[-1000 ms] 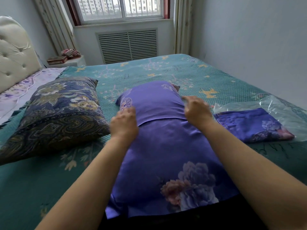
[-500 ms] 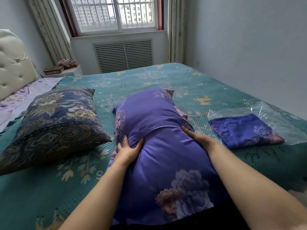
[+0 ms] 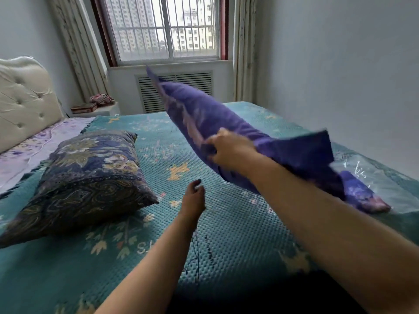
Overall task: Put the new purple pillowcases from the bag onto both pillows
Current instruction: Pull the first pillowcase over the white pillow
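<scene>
The right hand (image 3: 229, 148) grips the soft, light purple-cased pillow (image 3: 217, 123) by its edge, aloft. The left hand (image 3: 192, 198) hangs loosely curled, empty; satiny cloth likely slips, so grasp seams

Right hand (image 3: 229, 147) grips the purple-cased pillow (image 3: 210, 123) by its near edge, pillow clear of the bed and tilted, far corner up toward the window (image 3: 163, 28), motion-blurred. Left hand (image 3: 192, 198) hangs over the teal bedspread (image 3: 226, 234) with fingers loosely curled, holding nothing, near the dark paisley pillow (image 3: 88, 175) that lies on the bed's left side by the cream tufted headboard (image 3: 22, 98). On the right edge of the bed a clear plastic bag (image 3: 371, 175) lies flat with a folded purple pillowcase (image 3: 360, 196) at it, partly hidden behind the right forearm; in or on the bag, can't tell.
</scene>
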